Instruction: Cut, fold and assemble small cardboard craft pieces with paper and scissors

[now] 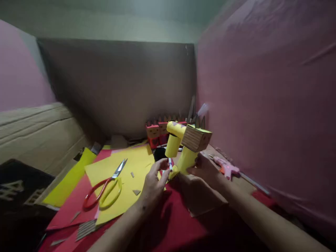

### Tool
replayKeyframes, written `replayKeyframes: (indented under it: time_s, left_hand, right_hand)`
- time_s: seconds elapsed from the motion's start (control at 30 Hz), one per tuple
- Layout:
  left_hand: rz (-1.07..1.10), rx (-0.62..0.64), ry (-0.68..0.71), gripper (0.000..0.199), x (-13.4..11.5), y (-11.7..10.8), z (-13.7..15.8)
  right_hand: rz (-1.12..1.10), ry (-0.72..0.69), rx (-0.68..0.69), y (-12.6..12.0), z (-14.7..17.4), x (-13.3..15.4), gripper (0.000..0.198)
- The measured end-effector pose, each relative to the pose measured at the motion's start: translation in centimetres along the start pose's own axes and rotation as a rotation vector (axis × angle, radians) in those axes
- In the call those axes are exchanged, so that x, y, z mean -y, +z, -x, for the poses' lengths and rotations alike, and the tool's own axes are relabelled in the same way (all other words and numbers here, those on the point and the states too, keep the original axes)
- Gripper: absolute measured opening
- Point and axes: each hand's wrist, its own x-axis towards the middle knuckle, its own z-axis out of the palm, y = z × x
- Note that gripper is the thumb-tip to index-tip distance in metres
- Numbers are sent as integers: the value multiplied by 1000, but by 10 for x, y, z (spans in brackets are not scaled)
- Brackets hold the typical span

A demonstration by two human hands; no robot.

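Observation:
My right hand (206, 169) grips a yellow paper-tube figure by its lower upright tube (187, 159). A corrugated cardboard box piece (196, 138) with a yellow top sits above that tube. A horizontal yellow tube (175, 128) reaches left from the box, and a shorter tube (172, 146) hangs below its end. My left hand (155, 176) is to the left of the figure, its thumb and forefinger apart. Its thumb tip is close to a small yellow curved piece (173, 171); whether they touch is unclear.
Scissors (112, 180) with red and yellow handles lie on yellow sheets (133, 159) at left, among cardboard scraps. Red box figures (153, 133) stand at the back. A pink glue gun (226, 167) lies at right. Cardboard (202, 196) rests on the red surface (170, 224); a pink wall rises at right.

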Motion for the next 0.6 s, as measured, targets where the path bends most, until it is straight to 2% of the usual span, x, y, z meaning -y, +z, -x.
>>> replayKeyframes:
  time_s: [0.17,0.27,0.37,0.43,0.5,0.6]
  left_hand:
    - [19,-43,21,38,-17,-13,3]
    - [139,-58,-76,45,-26,-13,-2]
    - [241,-159,-202,40,-30,-12,-8]
    - [254,-221,-253,36,-28,-15,-11]
    - [252,-255,-286,34,-24,-22,-11]
    - [225,-307,-320,32,-14,-37,-11]
  right_hand:
    - [249,-199,-88,27,-8,15,24]
    - [345,-341,-109,49,-11,21,30]
    - [475,-502,-180,72,-17,18,35]
    - [517,-597,-176,86,-22,14,39]
    - [535,-638,-184,98,-27,11,50]
    - [536,-621,-110,109,-31,8,56]
